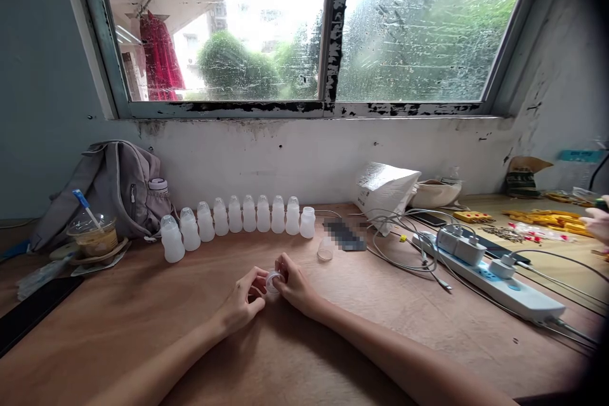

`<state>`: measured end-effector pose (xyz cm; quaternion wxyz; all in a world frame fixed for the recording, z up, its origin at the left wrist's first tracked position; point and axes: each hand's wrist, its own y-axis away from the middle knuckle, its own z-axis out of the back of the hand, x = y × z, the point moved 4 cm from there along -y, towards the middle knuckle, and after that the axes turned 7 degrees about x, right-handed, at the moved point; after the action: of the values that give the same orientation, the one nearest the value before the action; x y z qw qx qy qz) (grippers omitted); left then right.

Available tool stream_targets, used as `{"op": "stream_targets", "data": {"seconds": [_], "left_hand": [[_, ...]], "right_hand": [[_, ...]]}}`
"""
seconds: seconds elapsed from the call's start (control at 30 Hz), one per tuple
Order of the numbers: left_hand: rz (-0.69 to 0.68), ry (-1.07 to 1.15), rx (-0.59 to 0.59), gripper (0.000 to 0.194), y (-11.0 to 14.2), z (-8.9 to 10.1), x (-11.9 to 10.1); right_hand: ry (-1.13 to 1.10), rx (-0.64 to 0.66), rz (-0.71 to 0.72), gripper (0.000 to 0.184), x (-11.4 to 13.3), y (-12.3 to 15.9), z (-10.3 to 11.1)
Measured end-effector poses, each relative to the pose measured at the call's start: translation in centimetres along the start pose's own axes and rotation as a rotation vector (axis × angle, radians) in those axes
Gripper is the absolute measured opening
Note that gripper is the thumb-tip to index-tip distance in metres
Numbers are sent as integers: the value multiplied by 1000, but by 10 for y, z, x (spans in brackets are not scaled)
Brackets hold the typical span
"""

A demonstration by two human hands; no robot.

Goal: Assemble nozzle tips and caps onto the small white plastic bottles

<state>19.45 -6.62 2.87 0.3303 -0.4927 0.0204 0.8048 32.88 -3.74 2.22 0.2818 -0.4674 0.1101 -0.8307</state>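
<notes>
A small clear round plastic part [273, 282], like a baby bottle's collar, is between my two hands just above the tabletop. My right hand [297, 285] pinches it from the right with thumb and fingers. On its other side my left hand [243, 301] is curled, its fingertips at the part's edge. Whether a nipple sits inside the part is too small to tell. Several frosted white baby bottles [248, 214] stand upright in a curved row behind my hands. The rightmost bottle [307, 223] has no clear cap on it. A clear dome cap [325, 249] rests on the table near that bottle.
On the left are a grey backpack [118, 187], an iced drink cup [98, 235] and a black flat object [35, 314]. A power strip [528, 295] with tangled cables lies right, by a silvery white bag [385, 187]. Another person's hand [597, 223] shows at the right edge.
</notes>
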Motion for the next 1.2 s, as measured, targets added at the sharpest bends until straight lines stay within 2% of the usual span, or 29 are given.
{"op": "stream_targets", "data": {"seconds": [0.37, 0.57, 0.7, 0.87, 1.03, 1.2], "left_hand": [[-43, -203, 3, 35, 5, -3, -7], [-166, -532, -99, 24, 7, 6, -16], [-280, -674, -45, 26, 5, 7, -15], [-274, -728, -46, 17, 3, 10, -8], [-289, -779, -49, 19, 1, 13, -3], [-306, -803, -110, 20, 1, 19, -1]], "right_hand": [[84, 24, 69, 16, 0, 1, -3], [95, 52, 102, 15, -1, 1, -5], [83, 79, 105, 15, -1, 1, -6], [86, 77, 105, 10, 2, 2, -6], [-43, 99, 62, 20, 4, 1, -1], [-204, 22, -44, 14, -2, 1, 5]]}}
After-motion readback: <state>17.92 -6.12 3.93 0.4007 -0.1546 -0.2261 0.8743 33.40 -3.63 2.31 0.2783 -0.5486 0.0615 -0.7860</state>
